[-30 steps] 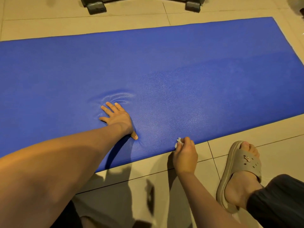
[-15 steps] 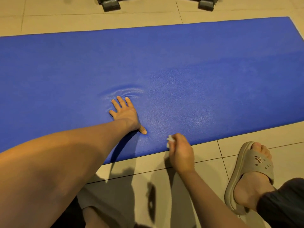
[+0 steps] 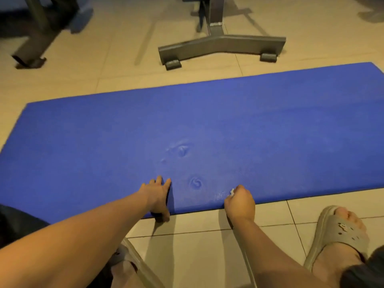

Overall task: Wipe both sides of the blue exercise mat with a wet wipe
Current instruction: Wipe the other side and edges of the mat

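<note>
- My right hand [image 3: 240,201] is balled tight round the wet wipe [image 3: 232,191], a white scrap poking out above the knuckles, and rests at the near edge of the blue exercise mat [image 3: 187,121], lower centre.
- My left hand [image 3: 159,196] lies spread, fingers flat on the mat, thumb down at that near edge; whether it hooks under, I cannot tell.
- The mat lies flat on the tiled floor [image 3: 197,246] across mid-frame.
- Both hands at that edge suggest I'm set to turn it over for the other side.
</note>
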